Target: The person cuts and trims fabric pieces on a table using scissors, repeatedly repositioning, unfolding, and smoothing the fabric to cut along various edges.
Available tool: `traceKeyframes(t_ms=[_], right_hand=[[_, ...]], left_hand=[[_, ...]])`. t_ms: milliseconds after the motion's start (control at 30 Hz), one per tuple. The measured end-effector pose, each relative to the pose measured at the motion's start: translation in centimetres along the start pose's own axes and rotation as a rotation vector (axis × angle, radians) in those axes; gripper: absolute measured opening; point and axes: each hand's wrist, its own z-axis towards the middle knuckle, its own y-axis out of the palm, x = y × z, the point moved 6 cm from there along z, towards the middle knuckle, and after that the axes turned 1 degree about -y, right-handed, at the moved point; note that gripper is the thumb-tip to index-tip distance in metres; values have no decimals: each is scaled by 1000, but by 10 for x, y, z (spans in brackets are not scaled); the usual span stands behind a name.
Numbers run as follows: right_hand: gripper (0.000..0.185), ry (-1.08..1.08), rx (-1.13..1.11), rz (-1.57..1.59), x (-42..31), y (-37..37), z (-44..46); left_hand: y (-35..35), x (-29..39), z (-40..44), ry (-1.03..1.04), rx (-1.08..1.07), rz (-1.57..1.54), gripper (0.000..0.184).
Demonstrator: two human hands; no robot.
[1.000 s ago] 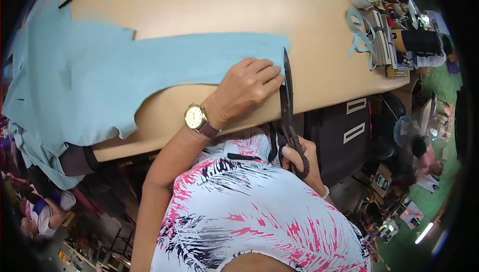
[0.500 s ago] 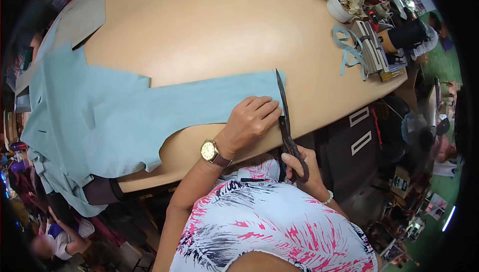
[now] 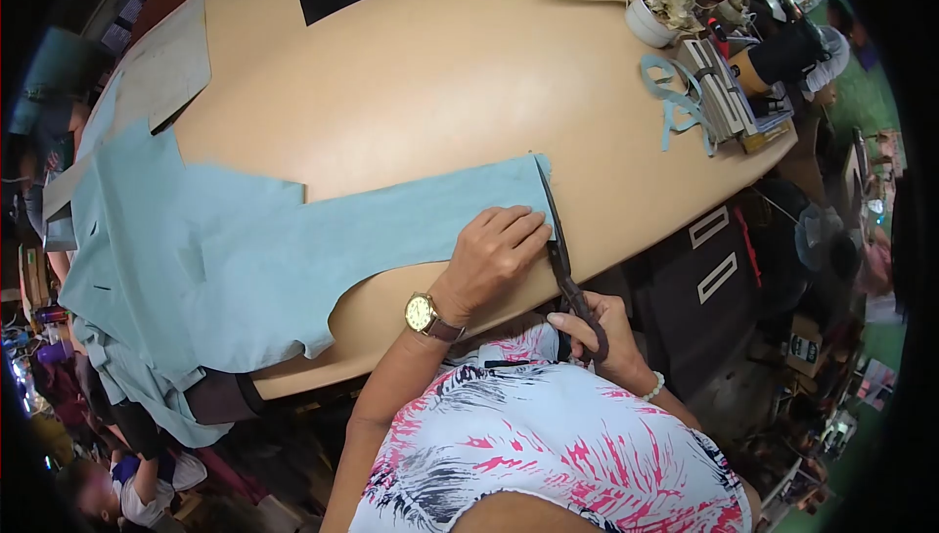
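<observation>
Left hand point(image 3: 494, 254), half-curled, touches cloth point(image 3: 259, 264); right hand point(image 3: 614, 331) grips scissors point(image 3: 563, 274).

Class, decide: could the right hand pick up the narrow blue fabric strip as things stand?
Probably not: the right hand holds scissors, though bare tabletop leaves the way to the strip open.

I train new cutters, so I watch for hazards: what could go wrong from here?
The left hand lies close beside the scissors, so a finger might get nicked. Part of the light-blue cloth hangs over the near edge of the table at lower left; its weight could tug the cut askew.
</observation>
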Motion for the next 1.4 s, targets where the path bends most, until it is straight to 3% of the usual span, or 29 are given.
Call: traceKeyframes(t_ms=[167, 233, 267, 333, 400, 567, 667, 767, 867, 900, 1000, 1200, 1267, 1400], right_hand=[[23, -159, 9, 102, -23, -17, 7], [25, -241, 151, -94, -48, -35, 25], [27, -235, 215, -202, -60, -48, 37], [34, -366, 363, -524, -82, -75, 73], [36, -453, 468, -724, -107, -84, 103], [27, -486, 482, -822, -138, -81, 151], [23, -602, 534, -1182, -145, -58, 142], [25, -1007, 539, -1239, -140, -13, 102], [25, -930, 374, -1053, -110, 3, 97], [19, -1051, 443, -1093, -107, 7, 92], [13, -1049, 466, -920, -88, 0, 98], [14, -953, 608, -607, -115, -65, 112], [18, -911, 726, -723, -143, -101, 115], [18, -1002, 1008, -1417, -178, -121, 119]], left_hand=[[-1, -1, 3, -91, -40, -12, 23], [2, -3, -1, -106, -48, -9, 25], [40, -29, -20, -225, -225, -208, 24], [61, -46, -37, -370, -377, -334, 25], [57, -51, -43, -425, -375, -345, 26], [-48, -27, -53, -481, -96, -151, 29], [-137, -8, -63, -548, 188, 162, 31], [-192, -12, -94, -684, 402, 416, 30], [-232, -20, -135, -836, 543, 594, 24], [-240, -20, -144, -886, 591, 651, 23], [-255, -14, -162, -1020, 691, 774, 23], [-264, -16, -177, -1106, 720, 867, 29], [-264, -20, -183, -1136, 712, 904, 30], [-257, -31, -185, -1262, 558, 917, 41]])
